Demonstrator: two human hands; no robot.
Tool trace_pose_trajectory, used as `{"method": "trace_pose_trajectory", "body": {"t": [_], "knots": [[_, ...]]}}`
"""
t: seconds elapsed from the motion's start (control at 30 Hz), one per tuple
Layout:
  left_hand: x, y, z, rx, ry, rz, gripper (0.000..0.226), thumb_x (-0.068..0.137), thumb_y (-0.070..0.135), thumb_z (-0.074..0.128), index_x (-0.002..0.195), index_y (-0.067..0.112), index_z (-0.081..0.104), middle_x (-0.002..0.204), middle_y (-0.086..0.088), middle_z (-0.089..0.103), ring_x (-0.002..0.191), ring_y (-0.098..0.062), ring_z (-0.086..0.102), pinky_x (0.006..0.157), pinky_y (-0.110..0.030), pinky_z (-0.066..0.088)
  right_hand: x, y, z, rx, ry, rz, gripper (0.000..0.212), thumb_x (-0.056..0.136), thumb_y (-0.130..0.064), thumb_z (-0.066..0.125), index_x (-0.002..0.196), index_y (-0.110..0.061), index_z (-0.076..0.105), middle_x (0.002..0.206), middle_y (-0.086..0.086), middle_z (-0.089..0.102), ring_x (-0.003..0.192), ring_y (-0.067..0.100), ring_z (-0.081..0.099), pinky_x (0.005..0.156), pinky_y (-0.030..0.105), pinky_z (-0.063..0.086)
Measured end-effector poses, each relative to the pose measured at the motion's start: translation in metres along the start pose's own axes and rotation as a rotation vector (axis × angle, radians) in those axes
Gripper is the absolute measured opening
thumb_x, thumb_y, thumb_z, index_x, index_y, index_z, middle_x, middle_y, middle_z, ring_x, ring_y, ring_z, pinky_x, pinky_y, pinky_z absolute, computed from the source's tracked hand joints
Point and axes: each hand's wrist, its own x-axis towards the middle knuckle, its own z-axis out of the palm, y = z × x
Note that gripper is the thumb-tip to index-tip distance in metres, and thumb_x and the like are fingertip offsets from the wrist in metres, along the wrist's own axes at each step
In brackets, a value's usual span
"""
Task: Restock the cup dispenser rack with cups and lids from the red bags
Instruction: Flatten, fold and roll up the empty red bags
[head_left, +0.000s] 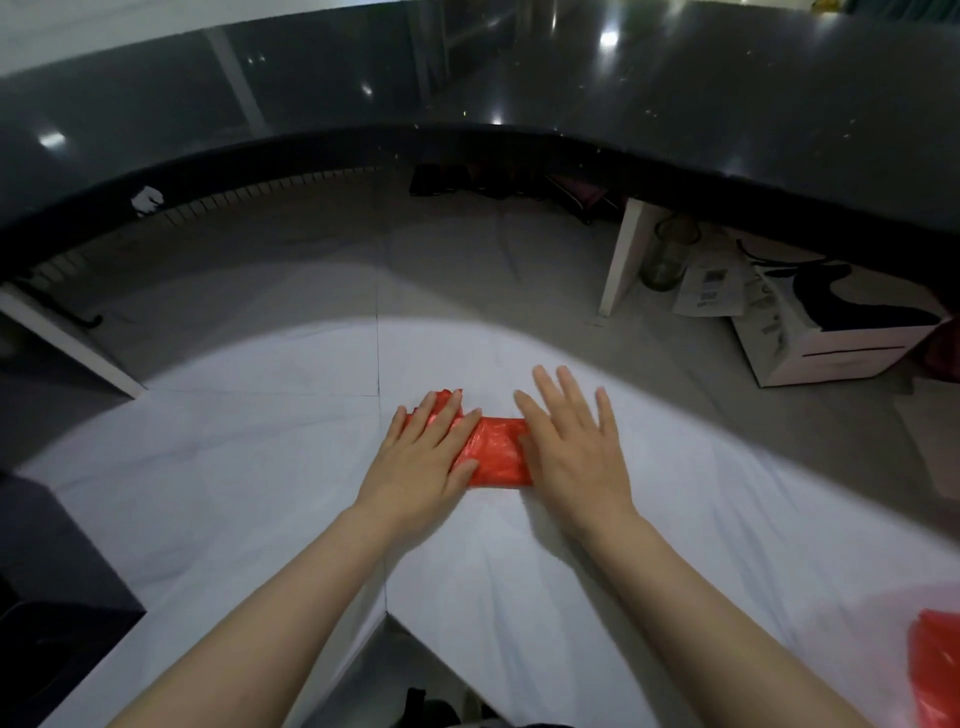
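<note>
A folded red plastic bag (493, 452) lies flat on the white surface (234, 467) in front of me. My left hand (421, 452) rests palm down on the bag's left part, fingers spread over it. My right hand (571, 441) lies palm down on the bag's right end, fingers apart and stretched forward. Neither hand grips the bag; both press on it from above. A second red bag (935, 670) shows at the lower right edge of the frame. No cups, lids or dispenser rack are in view.
A dark glossy counter (519, 78) curves across the top. Beneath it on the grey floor stand a white box (831, 343), papers (709, 286), a glass jar (665, 254) and a white support panel (621, 260). A dark cabinet (47, 597) is at the left.
</note>
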Motion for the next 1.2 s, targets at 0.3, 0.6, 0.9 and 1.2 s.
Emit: {"method": "trace_pose_trajectory", "body": {"t": [0.3, 0.6, 0.9, 1.2], "knots": [[0.007, -0.001, 0.001, -0.080, 0.027, -0.051, 0.069, 0.086, 0.061, 0.010, 0.151, 0.036, 0.010, 0.160, 0.006, -0.004, 0.147, -0.010, -0.008, 0.116, -0.028, -0.009, 0.002, -0.001, 0.021, 0.061, -0.502, -0.095, 0.063, 0.099, -0.051, 0.017, 0.153, -0.027, -0.003, 0.161, -0.007, -0.008, 0.147, 0.013, -0.011, 0.105, 0.037, -0.028], [0.011, -0.004, -0.024, -0.221, 0.011, -0.026, 0.075, 0.092, 0.058, 0.037, 0.153, 0.026, 0.009, 0.160, 0.007, 0.000, 0.146, -0.008, -0.007, 0.115, -0.032, -0.008, 0.008, -0.004, 0.004, -0.006, -0.416, -0.132, 0.062, 0.098, -0.053, 0.024, 0.153, -0.027, 0.013, 0.162, -0.005, 0.006, 0.147, 0.017, -0.012, 0.109, 0.049, -0.026], [-0.004, 0.018, -0.091, -0.196, 0.248, 0.144, 0.065, 0.095, 0.037, 0.048, 0.151, 0.027, 0.017, 0.160, 0.007, 0.008, 0.147, -0.011, 0.001, 0.115, -0.029, -0.007, 0.023, -0.010, -0.051, 0.076, -0.185, -0.019, 0.045, 0.097, -0.035, 0.046, 0.141, -0.027, 0.042, 0.154, -0.007, 0.033, 0.148, 0.014, 0.010, 0.114, 0.048, -0.014], [-0.036, 0.080, -0.140, -0.559, 0.299, 0.295, 0.061, 0.093, 0.034, 0.056, 0.146, 0.039, 0.027, 0.145, 0.013, 0.042, 0.129, -0.005, 0.041, 0.100, -0.026, 0.037, -0.040, -0.003, -0.168, 0.475, 0.073, 0.380, 0.028, 0.093, -0.022, 0.059, 0.120, -0.025, 0.061, 0.107, -0.015, 0.065, 0.101, 0.000, 0.059, 0.093, 0.024, 0.047]]}}
